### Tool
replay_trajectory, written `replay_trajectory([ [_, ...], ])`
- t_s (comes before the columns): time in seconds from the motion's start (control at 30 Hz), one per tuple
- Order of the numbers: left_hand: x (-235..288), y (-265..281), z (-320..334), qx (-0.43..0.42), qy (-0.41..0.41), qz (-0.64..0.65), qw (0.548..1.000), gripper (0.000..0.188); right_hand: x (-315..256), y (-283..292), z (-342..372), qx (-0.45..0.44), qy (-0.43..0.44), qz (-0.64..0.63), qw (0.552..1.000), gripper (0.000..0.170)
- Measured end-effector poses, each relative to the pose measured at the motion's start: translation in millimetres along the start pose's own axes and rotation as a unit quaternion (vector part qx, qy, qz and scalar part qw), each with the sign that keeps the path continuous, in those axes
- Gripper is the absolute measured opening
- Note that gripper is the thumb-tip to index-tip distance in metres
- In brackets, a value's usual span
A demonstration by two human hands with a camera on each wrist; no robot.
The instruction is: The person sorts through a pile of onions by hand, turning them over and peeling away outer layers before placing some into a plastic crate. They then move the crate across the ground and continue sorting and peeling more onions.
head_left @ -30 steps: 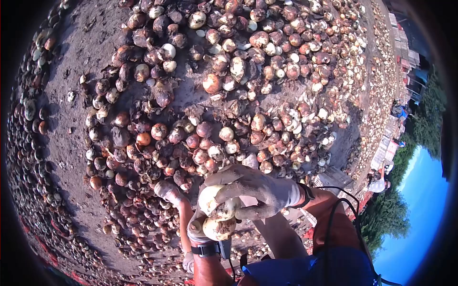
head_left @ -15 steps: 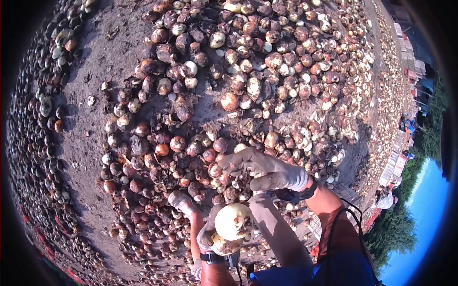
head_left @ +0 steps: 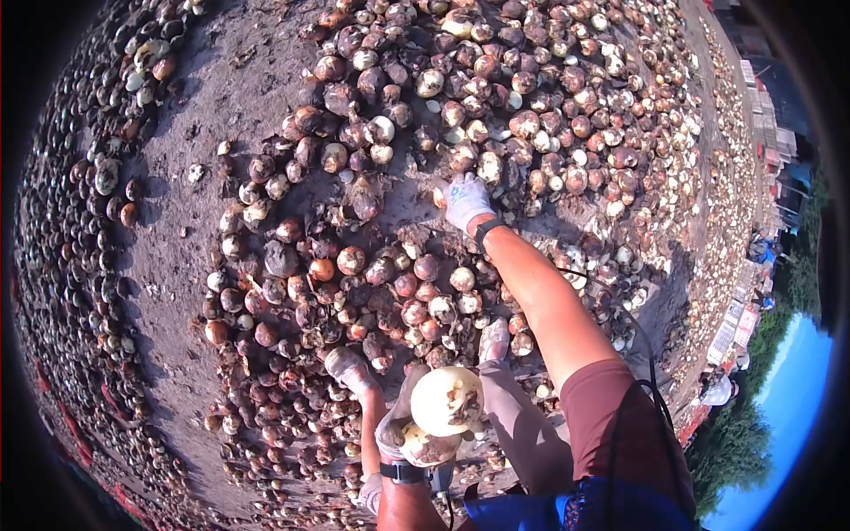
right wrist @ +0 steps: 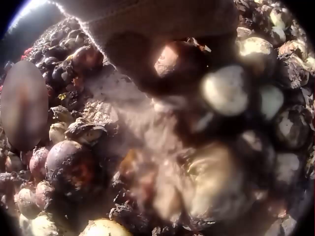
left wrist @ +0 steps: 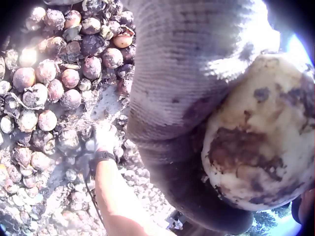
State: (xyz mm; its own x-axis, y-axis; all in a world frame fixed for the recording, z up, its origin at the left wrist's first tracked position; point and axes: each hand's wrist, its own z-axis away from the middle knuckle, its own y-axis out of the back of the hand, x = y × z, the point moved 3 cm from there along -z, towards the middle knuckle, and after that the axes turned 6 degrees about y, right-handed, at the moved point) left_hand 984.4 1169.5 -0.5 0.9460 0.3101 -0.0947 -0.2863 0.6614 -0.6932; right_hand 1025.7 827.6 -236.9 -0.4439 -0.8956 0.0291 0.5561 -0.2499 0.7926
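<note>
My gloved left hand (head_left: pixel 394 434) holds two onions close to my body: a large, pale peeled onion (head_left: pixel 443 401) and a browner-stained onion (head_left: pixel 429 447) beneath it. In the left wrist view, a whitish onion (left wrist: pixel 256 152) with dark rotted patches rests against the ribbed glove (left wrist: pixel 182 73). Stretched far forward, my gloved right hand (head_left: pixel 467 202) is down at the onion bed, over an orange-brown onion (head_left: pixel 439 196) that peeks out beside it. That onion (right wrist: pixel 172 61) lies in shadow under the glove in the right wrist view; whether the fingers grip it I cannot tell.
Dirty onions (head_left: pixel 531 97) with loose skins cover the ground. A bare soil strip (head_left: pixel 177 239) runs along the left. My trousered leg (head_left: pixel 522 425) stands among the onions. Stacked crates (head_left: pixel 730 323) and a person (head_left: pixel 719 389) are far right. A cable (head_left: pixel 651 372) hangs by my right arm.
My right hand left the onions at my left hand and reached far forward to the onion bed. The left hand still holds both onions. The head view shifted.
</note>
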Motion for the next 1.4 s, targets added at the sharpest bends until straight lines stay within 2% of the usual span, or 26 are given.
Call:
replay_trajectory([
  [0.07,2.9,1.4,2.5,-0.002,-0.007,0.004,1.000,0.093,2.0,20.3,-5.6,-0.043,-0.025,-0.071,0.996,0.043],
  [0.1,4.7,2.6,3.5,-0.004,-0.011,0.004,1.000,0.094,1.7,47.1,3.7,-0.047,-0.077,-0.210,0.974,0.039],
  [0.13,6.3,2.9,3.8,-0.003,-0.014,0.004,1.000,0.095,4.9,13.9,-16.1,0.038,-0.023,-0.486,0.873,0.037],
  [0.17,7.6,3.7,4.0,-0.003,-0.018,0.004,1.000,0.095,10.6,-17.1,-31.1,0.119,0.031,-0.716,0.687,0.036],
  [0.23,10.0,5.1,4.7,-0.004,-0.024,-0.002,1.000,0.097,1.8,9.9,1.3,-0.084,0.088,-0.903,0.411,0.050],
  [0.27,10.0,6.8,5.9,-0.005,-0.027,-0.002,1.000,0.098,-13.1,36.8,26.3,-0.115,0.099,-0.948,0.278,0.039],
  [0.3,9.7,7.5,6.2,-0.005,-0.027,-0.007,1.000,0.099,-20.4,39.8,41.5,-0.116,0.098,-0.959,0.241,0.049],
  [0.33,9.3,8.2,6.0,-0.007,-0.028,-0.009,1.000,0.099,-30.4,52.5,59.5,-0.110,0.151,-0.959,0.214,0.052],
  [0.43,8.0,7.4,4.9,-0.014,-0.037,-0.024,0.999,0.102,-53.1,90.4,111.6,-0.084,0.265,-0.941,0.193,0.060],
  [0.5,6.7,4.4,2.3,-0.023,-0.044,-0.041,0.998,0.104,-64.8,123.4,162.4,-0.071,0.276,-0.939,0.192,0.058],
  [0.67,0.8,-32.2,-12.3,0.003,-0.055,-0.187,0.981,0.089,-75.1,131.1,253.7,0.009,0.158,-0.933,0.323,0.087],
  [0.77,-15.3,-44.1,-26.1,-0.046,-0.029,-0.261,0.964,0.090,-71.2,92.5,262.3,0.056,0.010,-0.927,0.370,0.084],
  [0.8,-26.0,-50.6,-29.7,-0.028,-0.018,-0.306,0.951,0.089,-74.4,71.4,261.9,0.045,-0.014,-0.951,0.305,0.077],
  [0.87,-40.6,-70.1,-26.2,-0.021,0.043,-0.383,0.923,0.086,-57.5,95.5,286.3,0.085,-0.089,-0.944,0.306,0.066],
  [0.93,-56.1,-52.7,-27.8,-0.038,0.108,-0.375,0.920,0.089,-48.0,99.2,309.4,0.076,-0.203,-0.954,0.209,0.046],
  [0.97,-65.5,-35.7,-26.8,-0.047,0.134,-0.361,0.922,0.089,-46.7,104.9,325.4,0.114,-0.265,-0.933,0.214,0.043],
  [1.03,-80.0,-25.5,-20.7,-0.063,0.199,-0.389,0.897,0.084,-41.2,54.7,346.0,0.131,-0.257,-0.920,0.266,0.041],
  [1.07,-84.0,-32.8,-15.2,-0.070,0.225,-0.412,0.880,0.083,-41.6,-7.8,357.3,0.190,-0.276,-0.857,0.391,0.042],
  [1.1,-85.4,-41.2,-7.4,-0.075,0.252,-0.436,0.861,0.081,-43.7,6.3,371.4,0.185,-0.269,-0.886,0.329,0.045],
  [1.17,-88.1,-48.5,9.1,-0.059,0.336,-0.301,0.891,0.071,-47.5,38.4,399.6,0.173,-0.261,-0.929,0.199,0.051],
  [1.2,-88.5,-57.7,19.5,-0.028,0.332,-0.302,0.893,0.066,-49.8,-4.1,414.6,0.164,-0.234,-0.948,0.139,0.057],
  [1.23,-87.1,-68.6,25.5,-0.003,0.328,-0.305,0.894,0.061,-51.5,3.7,427.8,0.164,-0.221,-0.956,0.100,0.053],
  [1.27,-84.3,-32.2,19.6,-0.021,0.305,-0.337,0.890,0.055,-53.1,12.3,441.0,0.162,-0.209,-0.963,0.061,0.048],
  [1.3,-79.8,-42.0,26.8,0.005,0.289,-0.353,0.890,0.047,-62.5,4.8,455.1,0.133,-0.215,-0.968,-0.002,0.037],
  [1.37,-75.5,-55.1,46.4,0.087,0.298,-0.274,0.910,0.049,-72.9,3.7,478.7,0.136,-0.191,-0.972,0.017,0.032],
  [1.4,-71.4,-71.0,62.6,-0.031,0.218,-0.438,0.872,0.040,-80.0,10.6,489.0,0.130,-0.189,-0.973,0.021,0.030],
])
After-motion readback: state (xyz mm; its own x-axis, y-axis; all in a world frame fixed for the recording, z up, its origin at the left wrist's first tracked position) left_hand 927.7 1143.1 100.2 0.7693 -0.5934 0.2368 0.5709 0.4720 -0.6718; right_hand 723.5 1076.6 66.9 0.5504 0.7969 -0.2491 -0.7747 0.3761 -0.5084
